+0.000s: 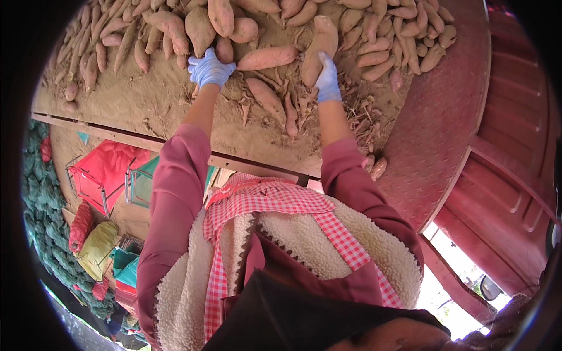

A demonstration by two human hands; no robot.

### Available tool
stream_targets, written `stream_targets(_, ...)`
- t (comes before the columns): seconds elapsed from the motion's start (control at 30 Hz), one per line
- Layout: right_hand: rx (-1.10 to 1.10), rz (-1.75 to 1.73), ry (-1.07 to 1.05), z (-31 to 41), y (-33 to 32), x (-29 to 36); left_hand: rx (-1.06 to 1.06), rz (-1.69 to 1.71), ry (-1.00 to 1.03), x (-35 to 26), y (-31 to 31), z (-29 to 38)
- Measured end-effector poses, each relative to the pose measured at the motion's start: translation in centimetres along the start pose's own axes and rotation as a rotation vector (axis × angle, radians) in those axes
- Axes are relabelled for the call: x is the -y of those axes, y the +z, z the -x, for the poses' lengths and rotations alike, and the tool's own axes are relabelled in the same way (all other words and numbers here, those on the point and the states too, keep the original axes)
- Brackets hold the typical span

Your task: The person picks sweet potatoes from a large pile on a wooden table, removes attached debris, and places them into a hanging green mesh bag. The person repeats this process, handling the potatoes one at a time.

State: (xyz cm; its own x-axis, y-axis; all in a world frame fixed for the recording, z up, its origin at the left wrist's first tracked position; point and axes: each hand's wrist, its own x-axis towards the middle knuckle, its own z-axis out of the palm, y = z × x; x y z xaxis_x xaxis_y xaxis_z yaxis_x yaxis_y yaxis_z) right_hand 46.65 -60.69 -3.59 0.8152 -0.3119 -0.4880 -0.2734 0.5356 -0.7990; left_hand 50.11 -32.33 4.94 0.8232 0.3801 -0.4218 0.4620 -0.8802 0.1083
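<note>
Both my hands wear thin blue gloves and reach over the soil-covered bed with sweet potatoes. My right hand (328, 80) is closed around the near part of a large, long sweet potato (322, 41), which points away from me. My left hand (210, 69) touches the near end of a fat sweet potato (199, 33), beside a small reddish one (224, 50). Its fingertips are partly hidden, so its grip is unclear. Between my hands lies a pink sweet potato (268, 58). Closer to me are another sweet potato (266, 100) and a thin one (290, 115).
Heaps of sweet potatoes (395, 37) line the far side. Root scraps (362, 123) lie near my right forearm. A metal rail (101, 130) edges the bed, with red tread plate (432, 131) at right. Below left stand a red mesh bag on a frame (103, 171) and piled green net sacks (41, 188).
</note>
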Motion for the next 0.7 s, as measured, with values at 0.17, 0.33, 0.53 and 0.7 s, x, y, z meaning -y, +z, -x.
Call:
stream_targets(0.17, 0.008, -0.259, 0.161, 1.7, 4.0, -2.6, 0.356, 0.830, 0.214, 7.8, 3.4, -5.3)
stream_targets(0.33, 0.252, -0.158, 0.106, 0.7, 4.7, -3.4, 0.711, 1.331, 0.194, 5.0, 0.3, -0.6)
stream_targets(0.53, 0.409, -0.028, 0.125, 1.8, 9.3, -4.5, 0.772, 1.209, 0.261, 6.1, 0.5, -2.2)
stream_targets(0.7, 0.416, -0.145, 0.117, 5.8, 9.6, -4.4, 0.649, 1.059, 0.341, 7.9, -0.3, 0.7)
